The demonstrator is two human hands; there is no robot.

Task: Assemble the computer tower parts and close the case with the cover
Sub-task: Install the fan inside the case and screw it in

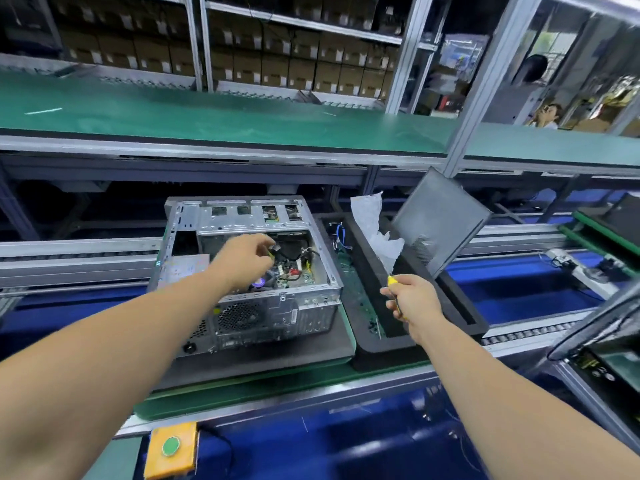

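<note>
The left hand (247, 254) pinches cables inside the open case (249, 268), while the right hand (410, 301) grips a yellow screwdriver (393, 282), nearer the tilted cover (440, 220) leaning to its upper right.

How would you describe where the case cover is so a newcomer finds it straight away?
Start at the open computer case on the conveyor. In the black foam tray to its right, the cover leans upright. It is the only flat dark-grey panel there, beside crumpled white wrapping.
</note>
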